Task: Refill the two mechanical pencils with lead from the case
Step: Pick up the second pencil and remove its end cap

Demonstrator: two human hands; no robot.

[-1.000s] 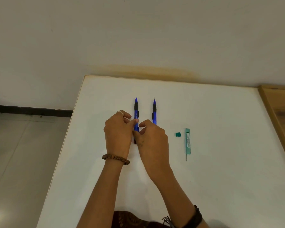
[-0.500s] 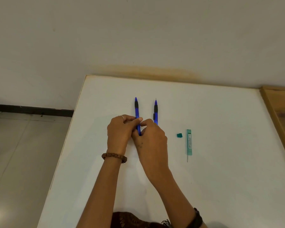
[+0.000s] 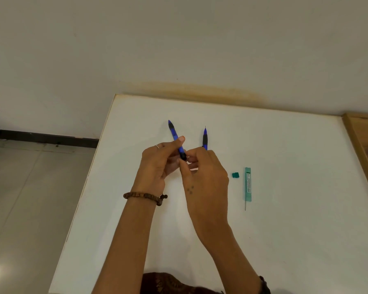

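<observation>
My left hand (image 3: pixel 157 166) grips a blue mechanical pencil (image 3: pixel 174 135) around its barrel, lifted off the white table (image 3: pixel 285 230) with its tip tilted up and to the left. My right hand (image 3: pixel 206 177) pinches the black rear end of that pencil with its fingertips. The second blue pencil (image 3: pixel 204 137) lies on the table just behind my right hand, its tip pointing away from me and its lower part hidden. A green lead case (image 3: pixel 248 184) lies to the right with a thin lead sticking out of its near end. Its small green cap (image 3: pixel 235 175) lies beside it.
The table's left edge runs diagonally over a tiled floor (image 3: pixel 30 198). A wooden surface (image 3: pixel 365 145) adjoins the table at the right. A plain wall (image 3: pixel 179 49) stands behind the far edge.
The left pencil has come up off the table and tilted left in my left hand. My right fingers have shifted onto its rear end.
</observation>
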